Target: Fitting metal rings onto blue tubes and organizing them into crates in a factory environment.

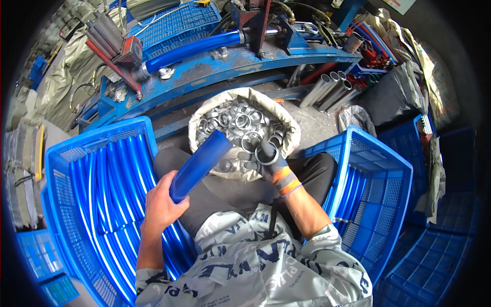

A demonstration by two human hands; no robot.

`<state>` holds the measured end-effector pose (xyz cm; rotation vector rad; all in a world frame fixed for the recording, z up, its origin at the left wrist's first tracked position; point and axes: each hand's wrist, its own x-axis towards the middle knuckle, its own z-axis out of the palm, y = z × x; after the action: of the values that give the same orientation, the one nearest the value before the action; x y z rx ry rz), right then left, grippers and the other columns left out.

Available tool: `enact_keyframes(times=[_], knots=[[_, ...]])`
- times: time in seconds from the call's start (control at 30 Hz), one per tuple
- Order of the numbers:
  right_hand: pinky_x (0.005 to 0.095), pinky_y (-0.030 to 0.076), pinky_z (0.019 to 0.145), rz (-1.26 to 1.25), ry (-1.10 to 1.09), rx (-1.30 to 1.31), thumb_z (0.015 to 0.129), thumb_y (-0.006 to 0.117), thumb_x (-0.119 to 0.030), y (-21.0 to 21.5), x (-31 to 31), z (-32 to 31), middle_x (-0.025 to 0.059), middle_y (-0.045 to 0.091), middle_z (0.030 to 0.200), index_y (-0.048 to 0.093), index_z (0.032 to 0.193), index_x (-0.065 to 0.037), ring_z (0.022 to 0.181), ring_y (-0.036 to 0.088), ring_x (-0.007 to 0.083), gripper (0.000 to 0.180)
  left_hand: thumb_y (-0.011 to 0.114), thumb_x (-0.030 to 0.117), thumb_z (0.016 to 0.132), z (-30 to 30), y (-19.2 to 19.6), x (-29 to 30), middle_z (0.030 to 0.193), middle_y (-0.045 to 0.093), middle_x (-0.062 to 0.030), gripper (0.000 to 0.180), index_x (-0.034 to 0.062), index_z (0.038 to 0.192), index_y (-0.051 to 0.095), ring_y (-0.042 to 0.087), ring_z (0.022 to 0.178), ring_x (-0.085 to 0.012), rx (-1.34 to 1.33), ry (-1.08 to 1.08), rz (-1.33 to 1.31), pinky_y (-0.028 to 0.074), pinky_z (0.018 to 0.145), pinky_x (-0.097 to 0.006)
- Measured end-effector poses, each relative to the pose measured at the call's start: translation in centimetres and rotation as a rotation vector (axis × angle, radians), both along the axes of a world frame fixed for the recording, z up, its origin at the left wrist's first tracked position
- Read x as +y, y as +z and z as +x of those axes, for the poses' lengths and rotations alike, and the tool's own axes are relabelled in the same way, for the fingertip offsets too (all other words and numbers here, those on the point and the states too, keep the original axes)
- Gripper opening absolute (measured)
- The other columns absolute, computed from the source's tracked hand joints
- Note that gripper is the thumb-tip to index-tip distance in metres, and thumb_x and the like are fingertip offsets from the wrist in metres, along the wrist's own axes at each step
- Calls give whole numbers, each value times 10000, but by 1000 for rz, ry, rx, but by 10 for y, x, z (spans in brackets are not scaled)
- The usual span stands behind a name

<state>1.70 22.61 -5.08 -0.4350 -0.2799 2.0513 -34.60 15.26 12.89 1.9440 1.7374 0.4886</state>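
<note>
- Left hand — bare, wrapped round one blue tube, centre near.
- Right hand — gloved, pinching one metal ring over the sack of rings.
- Two blue crates flank left and right.

The bare left hand holds a blue tube tilted toward a sack of metal rings. The gloved right hand pinches one ring over the sack. Blue crates flank the lap, the left one full of blue tubes.
</note>
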Motion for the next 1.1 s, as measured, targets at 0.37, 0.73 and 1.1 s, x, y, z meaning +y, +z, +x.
enact_keyframes(times=[0.37, 0.73, 1.1], knots=[[327, 590, 1084, 522, -46, -593, 929, 958, -40, 64, -6, 7, 132, 743, 1432, 646, 1474, -8, 1290, 715, 182, 629, 864, 104, 777, 5, 35, 15, 1212, 801, -175, 654, 74, 1417, 734, 796, 1126, -418, 16, -83, 72, 620, 977, -471], [418, 472, 1304, 453, -35, -308, 921, 1001, -159, 100, -32, -8, 193, 588, 1707, 342, 1792, 42, 1517, 620, 256, 1111, 816, 61, 690, 2, 63, 11, 1083, 763, -151, 703, 69, 1390, 755, 760, 993, -395, 177, -238, 106, 607, 895, -485], [412, 440, 1309, 542, 27, -496, 950, 972, -214, 100, -35, 1, 195, 584, 1715, 363, 1796, 42, 1547, 591, 270, 1073, 818, 88, 682, 2, 54, 8, 1088, 760, -146, 728, 72, 1407, 756, 753, 999, -396, 209, -207, 113, 603, 887, -493]])
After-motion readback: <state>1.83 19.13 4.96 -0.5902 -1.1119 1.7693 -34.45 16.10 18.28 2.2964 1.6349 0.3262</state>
